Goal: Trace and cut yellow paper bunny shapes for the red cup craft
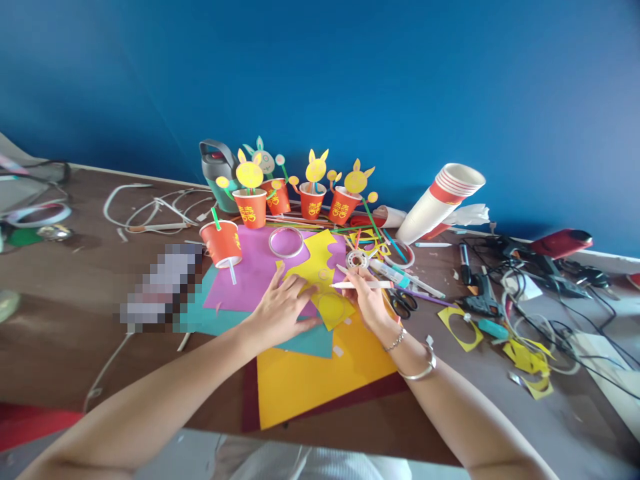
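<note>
My left hand [281, 308] lies flat with fingers spread on a yellow paper piece [320, 267] that rests on purple paper [250, 273] and teal paper [215, 319]. My right hand [370, 303] is closed round a white pen [361, 285], whose tip points left over the yellow paper, next to a drawn circle [331, 307]. A large yellow sheet [310, 377] lies under both wrists. A roll of tape [286, 241] sits just beyond my left hand.
Red paper cups with yellow rabbit figures [280, 190] stand at the back by a green jug [219, 170]. A stack of paper cups [443, 200] lies tipped at the right. Scissors [403, 303], a glue gun [480, 293], cables and yellow scraps [527, 360] lie to the right.
</note>
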`<state>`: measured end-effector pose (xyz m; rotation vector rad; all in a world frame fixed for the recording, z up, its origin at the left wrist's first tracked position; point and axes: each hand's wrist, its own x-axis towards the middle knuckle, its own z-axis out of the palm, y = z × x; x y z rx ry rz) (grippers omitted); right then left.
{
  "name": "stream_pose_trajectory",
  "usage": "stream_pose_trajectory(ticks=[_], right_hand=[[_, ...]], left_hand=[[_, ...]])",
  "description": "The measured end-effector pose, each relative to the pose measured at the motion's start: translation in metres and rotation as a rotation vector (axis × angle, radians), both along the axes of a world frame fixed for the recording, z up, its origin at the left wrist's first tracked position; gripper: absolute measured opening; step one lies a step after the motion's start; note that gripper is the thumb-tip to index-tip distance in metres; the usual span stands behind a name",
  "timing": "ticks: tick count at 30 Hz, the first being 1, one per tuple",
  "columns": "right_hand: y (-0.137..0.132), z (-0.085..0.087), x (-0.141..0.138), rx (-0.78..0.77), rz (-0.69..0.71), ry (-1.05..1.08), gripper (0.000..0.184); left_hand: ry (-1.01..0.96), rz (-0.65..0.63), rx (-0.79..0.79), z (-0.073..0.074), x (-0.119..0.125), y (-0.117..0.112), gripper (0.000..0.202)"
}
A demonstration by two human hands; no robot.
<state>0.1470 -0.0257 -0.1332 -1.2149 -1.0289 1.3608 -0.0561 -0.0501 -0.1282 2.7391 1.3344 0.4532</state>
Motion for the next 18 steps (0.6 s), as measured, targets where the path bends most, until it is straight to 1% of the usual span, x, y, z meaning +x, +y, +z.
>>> stream_pose_trajectory(ticks=[4,7,10,14,18], right_hand=[[-0.0027,0.0032,0.0009,0.071,-0.095,-0.024,0.032],[-0.0037,0.0040,0.0021,0.095,-0.122,-0.072,0.032],[-0.0032,0.0030,0.0032,0.108,-0.122,-0.077,0.032],[-0.0033,0.0049,0.0028,0.132,-0.177,-0.083,0.031],[-0.0061,0.0081,0.0023,0.158,-0.204,-0.120,0.030]], left_hand=[[0.015,-0.014,0.014,-0.0040,0.0006,-0.0006,0.055],[0.007,-0.035,-0.019,-0.0050,0.0017,-0.0005,0.056],[0.008,-0.089,-0.055,-0.0041,0.0039,-0.0018,0.057],[0.014,-0.178,-0.105,-0.0042,0.0070,-0.0057,0.060],[0.005,-0.264,-0.127,-0.0027,0.0087,-0.0095,0.058]])
